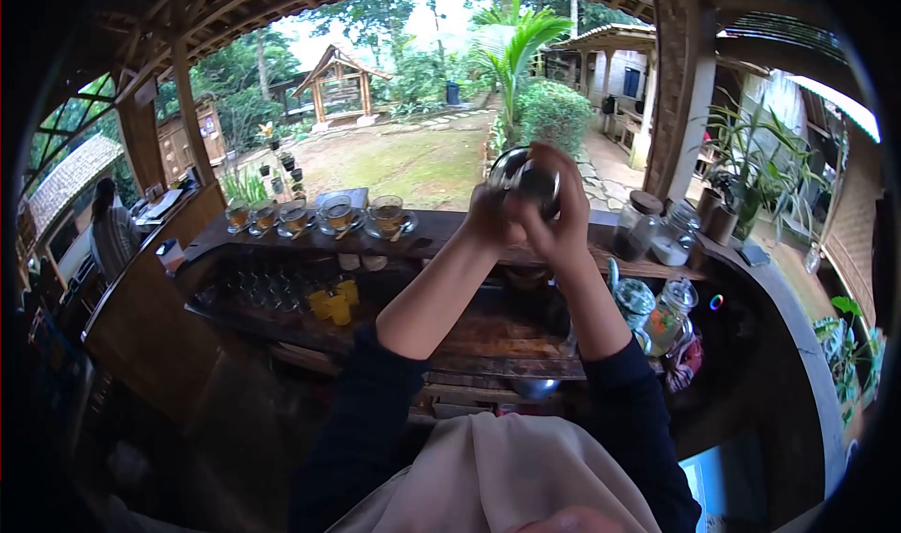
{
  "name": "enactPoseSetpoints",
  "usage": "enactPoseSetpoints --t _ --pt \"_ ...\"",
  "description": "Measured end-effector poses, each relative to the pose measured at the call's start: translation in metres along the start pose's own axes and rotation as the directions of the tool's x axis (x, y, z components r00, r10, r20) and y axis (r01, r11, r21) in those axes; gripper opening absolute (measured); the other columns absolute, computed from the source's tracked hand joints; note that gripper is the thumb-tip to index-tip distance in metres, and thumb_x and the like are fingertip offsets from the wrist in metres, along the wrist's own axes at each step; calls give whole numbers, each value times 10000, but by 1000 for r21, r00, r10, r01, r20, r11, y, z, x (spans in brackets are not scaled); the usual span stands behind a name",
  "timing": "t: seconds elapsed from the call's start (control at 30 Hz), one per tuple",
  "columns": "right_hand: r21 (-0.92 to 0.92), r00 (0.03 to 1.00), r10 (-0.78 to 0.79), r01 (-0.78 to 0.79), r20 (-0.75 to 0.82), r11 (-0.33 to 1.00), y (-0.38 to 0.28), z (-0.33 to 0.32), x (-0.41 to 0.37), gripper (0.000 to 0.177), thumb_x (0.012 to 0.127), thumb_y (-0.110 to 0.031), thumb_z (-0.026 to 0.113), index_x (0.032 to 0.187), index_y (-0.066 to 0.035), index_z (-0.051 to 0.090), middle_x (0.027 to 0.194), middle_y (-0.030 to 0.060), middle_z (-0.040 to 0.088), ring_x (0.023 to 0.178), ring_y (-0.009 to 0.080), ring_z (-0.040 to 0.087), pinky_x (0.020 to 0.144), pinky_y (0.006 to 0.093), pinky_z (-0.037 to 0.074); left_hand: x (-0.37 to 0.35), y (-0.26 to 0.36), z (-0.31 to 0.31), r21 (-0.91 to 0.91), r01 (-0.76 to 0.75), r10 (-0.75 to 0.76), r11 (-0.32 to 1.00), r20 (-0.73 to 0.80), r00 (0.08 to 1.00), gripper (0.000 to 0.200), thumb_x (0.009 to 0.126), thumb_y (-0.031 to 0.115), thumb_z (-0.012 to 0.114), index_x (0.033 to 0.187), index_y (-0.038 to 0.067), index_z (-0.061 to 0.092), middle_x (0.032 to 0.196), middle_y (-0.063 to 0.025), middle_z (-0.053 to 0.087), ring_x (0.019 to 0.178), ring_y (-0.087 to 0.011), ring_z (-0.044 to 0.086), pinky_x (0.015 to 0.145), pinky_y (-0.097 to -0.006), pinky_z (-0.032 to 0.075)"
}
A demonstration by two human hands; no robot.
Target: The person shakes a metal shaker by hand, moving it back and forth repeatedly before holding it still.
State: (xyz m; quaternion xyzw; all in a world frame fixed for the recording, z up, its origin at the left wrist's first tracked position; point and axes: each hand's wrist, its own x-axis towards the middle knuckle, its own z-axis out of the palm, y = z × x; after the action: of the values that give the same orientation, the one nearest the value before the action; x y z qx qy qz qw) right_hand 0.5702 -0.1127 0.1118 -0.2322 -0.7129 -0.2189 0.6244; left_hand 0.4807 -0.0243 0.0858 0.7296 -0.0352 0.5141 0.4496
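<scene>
Both hands are raised in front of me above the counter, wrapped round a shiny metal shaker (522, 178). My left hand (490, 218) closes on its left and lower side. On the right, my right hand (567, 205) grips it with the fingers reaching over the top. The shaker's rounded, reflective end shows between the hands; the rest is covered by fingers and a little blurred. Behind and left of my arms, several glass cups (340, 216) of brown drink stand on saucers along the raised ledge.
Yellow cups (340, 308) and upturned glasses (267, 289) stand on the lower dark wooden counter (488, 338). Lidded glass jars (672, 237) are on the right ledge. Below them are a drink jar (670, 319) and a pale green jar (634, 300). A person (111, 233) stands far left.
</scene>
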Motion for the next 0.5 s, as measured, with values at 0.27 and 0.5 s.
enactPoseSetpoints --t 0.27,0.5 --pt "-487 901 252 -52 353 872 -139 -143 -20 489 749 -353 706 1190 -312 500 1281 72 450 1248 268 392 1026 496 309 28 76 105 -748 340 -152 570 311 938 459 957 377 391 1282 54 414 1214 -145 523 1064 -210 563 898 -380 480" --pt "-247 958 -202 150 -203 957 -19 -147 -4 539 708 -225 754 1145 -25 510 1178 187 540 1106 347 523 955 453 404 79 -23 122 -571 293 2 767 459 888 459 944 371 386 1244 33 466 1214 -111 544 1080 -240 555 946 -382 453"
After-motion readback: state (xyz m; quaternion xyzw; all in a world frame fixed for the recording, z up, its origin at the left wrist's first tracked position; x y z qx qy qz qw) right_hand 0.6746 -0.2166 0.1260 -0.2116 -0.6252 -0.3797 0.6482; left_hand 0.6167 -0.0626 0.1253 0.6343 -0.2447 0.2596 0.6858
